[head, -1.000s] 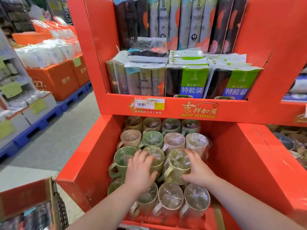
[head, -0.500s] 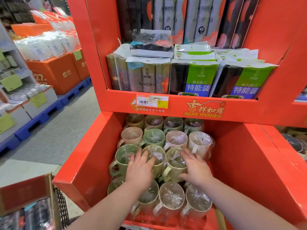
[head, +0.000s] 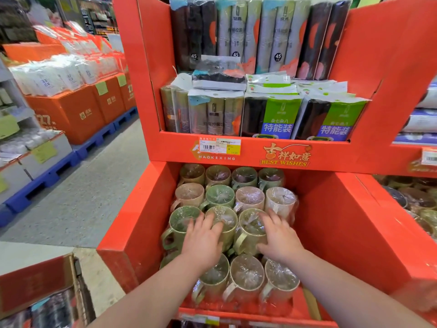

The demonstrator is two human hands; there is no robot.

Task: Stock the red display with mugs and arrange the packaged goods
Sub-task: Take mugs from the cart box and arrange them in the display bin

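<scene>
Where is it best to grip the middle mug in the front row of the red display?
The middle mug: probably grip its handle, which points front-left. Come from the front and above; neighbouring mugs crowd both sides and film seals its mouth.

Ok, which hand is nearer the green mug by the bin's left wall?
Left. The left hand lies just right of the green mug, with its fingertips at the mug's rim. The right hand is further right along the same row, apart from it.
</scene>
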